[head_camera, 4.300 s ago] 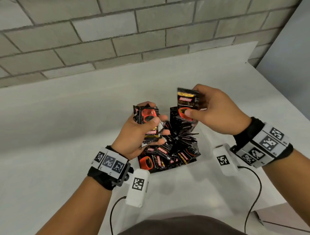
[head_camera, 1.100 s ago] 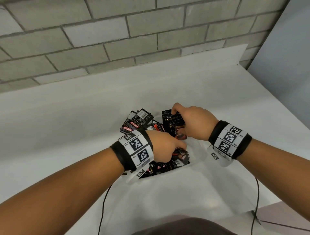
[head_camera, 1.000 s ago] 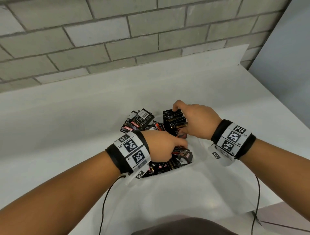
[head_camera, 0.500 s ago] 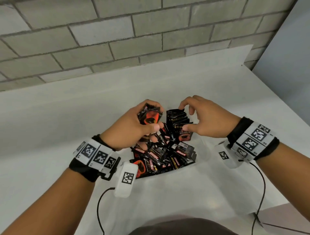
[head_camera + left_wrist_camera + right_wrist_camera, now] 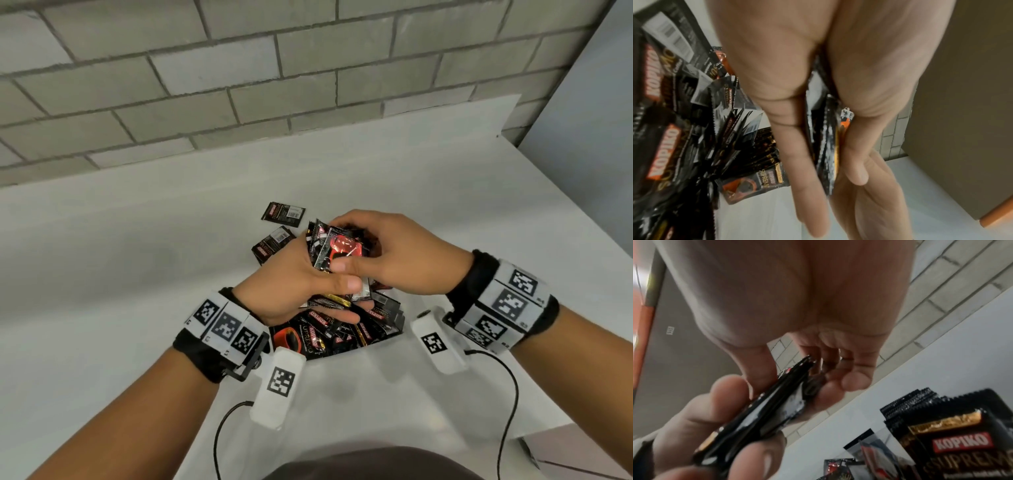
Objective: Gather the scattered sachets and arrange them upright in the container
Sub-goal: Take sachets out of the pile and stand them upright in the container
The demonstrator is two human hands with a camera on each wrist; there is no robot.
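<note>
Left hand (image 5: 294,284) raised over pile, thumb across front & fingers behind, gripping a small bundle of glossy black-and-red foil sachets (image 5: 337,251). Right hand (image 5: 394,255) closed on same bundle from the right, thumb on front, fingertips curled over top edge. Hands touching, thumbs side by side. Bundle held roughly upright, long axis vertical w/ slight tilt, printed red-cup face toward camera; edge-on in left wrist view (image 5: 828,146) & right wrist view (image 5: 760,415), several packs stacked flat to flat.

Below hands: heap of loose black sachets (image 5: 342,332) lying crisscross, mostly flat, some on edge, labels pointing every way. Container itself not clearly made out; can't tell if heap sits in one. Beyond hands, two more black sachets w/ barcode side up, flat on white counter (image 5: 137,274): farther one (image 5: 283,213) long axis approx left-right, nearer one (image 5: 272,244) angled, partly behind left hand.

Counter matte white, butted against grey block wall (image 5: 239,68) w/ pale mortar lines; plain grey-blue panel (image 5: 589,120) at right.
</note>
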